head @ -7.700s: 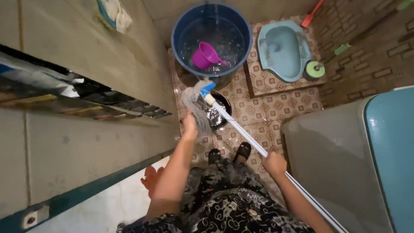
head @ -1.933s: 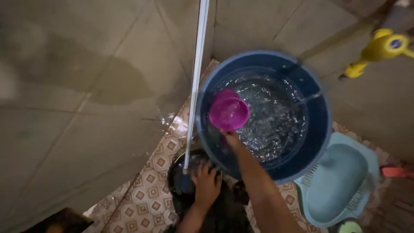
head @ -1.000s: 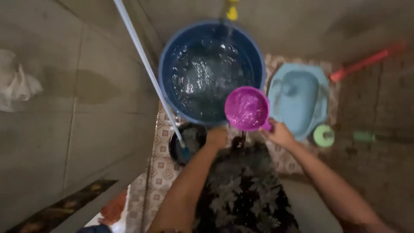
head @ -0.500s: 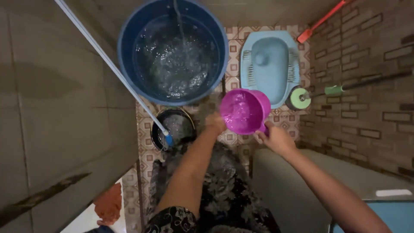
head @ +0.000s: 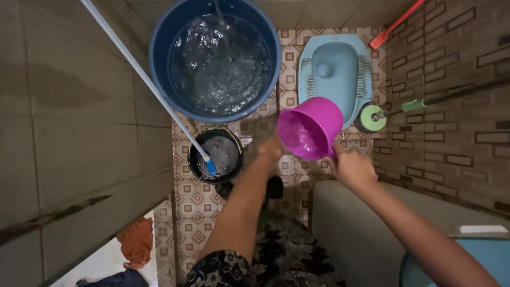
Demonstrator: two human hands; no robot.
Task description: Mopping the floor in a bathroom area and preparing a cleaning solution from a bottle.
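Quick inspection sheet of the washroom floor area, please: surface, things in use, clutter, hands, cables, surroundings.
Surface: patterned tile floor, looks wet.
Things in use: purple dipper, tilted, water inside; small black bucket with the mop head in it; big blue tub full of water.
Clutter: orange cloth; round green brush.
Hands: right hand grips the dipper; left hand empty, beside it.
Cables: nothing seen.
Surroundings: blue squat toilet, brick wall.

Mop handle point(head: 143, 79) cut off above
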